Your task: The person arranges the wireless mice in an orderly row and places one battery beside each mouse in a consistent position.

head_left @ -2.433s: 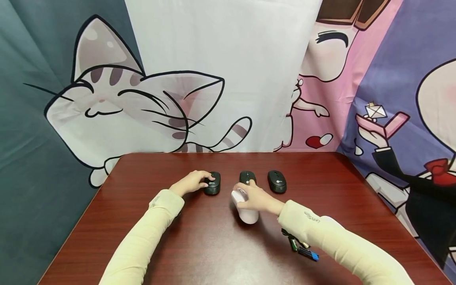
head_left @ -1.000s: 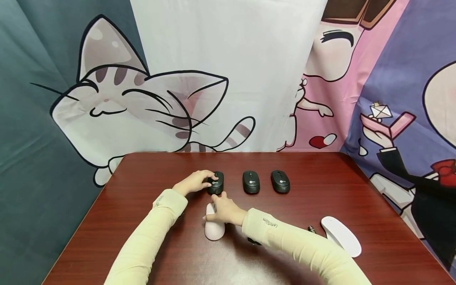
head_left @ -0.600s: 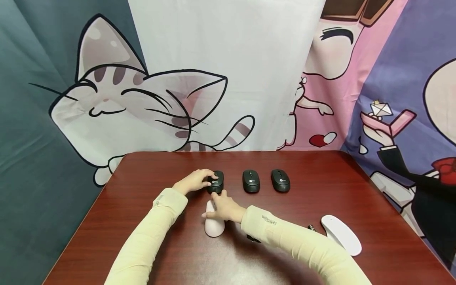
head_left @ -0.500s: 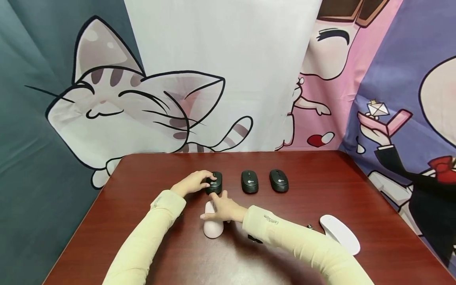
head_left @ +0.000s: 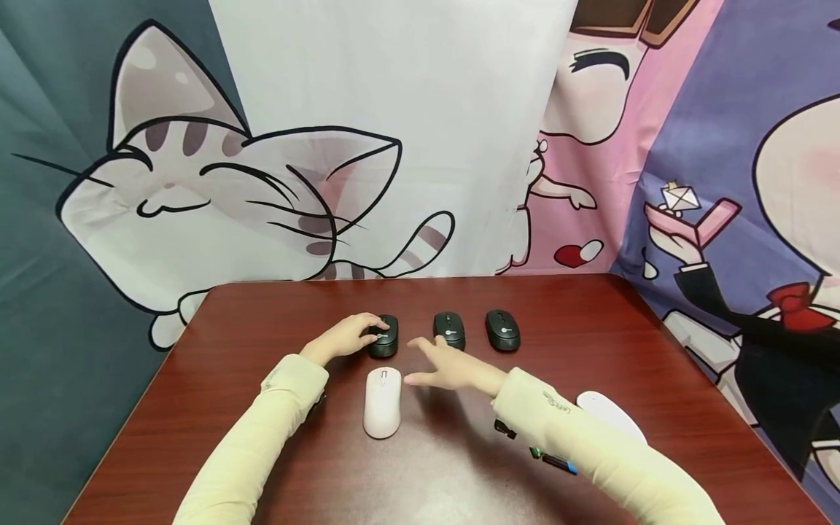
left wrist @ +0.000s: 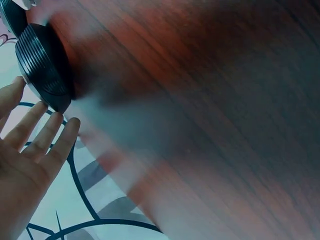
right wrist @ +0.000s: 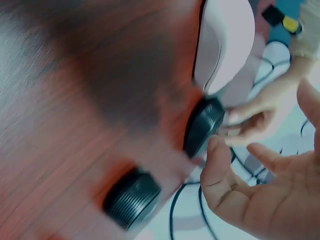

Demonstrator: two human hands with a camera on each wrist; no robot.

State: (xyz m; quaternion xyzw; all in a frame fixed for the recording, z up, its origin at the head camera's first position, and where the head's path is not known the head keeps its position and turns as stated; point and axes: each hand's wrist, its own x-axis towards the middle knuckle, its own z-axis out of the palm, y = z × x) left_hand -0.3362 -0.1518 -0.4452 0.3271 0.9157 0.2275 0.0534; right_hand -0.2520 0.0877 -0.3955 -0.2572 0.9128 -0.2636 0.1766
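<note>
My left hand (head_left: 339, 340) touches the side of the leftmost black computer mouse (head_left: 386, 337) with nearly straight fingers; the left wrist view shows the fingertips at the edge of that mouse (left wrist: 44, 65). A white computer mouse (head_left: 383, 402) lies on the table just nearer than it. To the right of the white mouse my right hand (head_left: 453, 364) hovers with fingers spread and nothing held. It partly covers the middle black mouse (head_left: 449, 328). In the right wrist view, the white mouse (right wrist: 225, 45) is apart from the right hand (right wrist: 270, 195).
A third black mouse (head_left: 502, 330) completes the back row. At the right a second white mouse (head_left: 607, 413) is partly hidden by the right sleeve. Small pen-like items (head_left: 554, 461) lie near that forearm. The brown table (head_left: 407, 488) meets a printed cloth backdrop (head_left: 420, 95).
The right hand carried the white mouse leftward to a spot before the leftmost black mouse, then let go and moved right. The left hand stayed at its black mouse.
</note>
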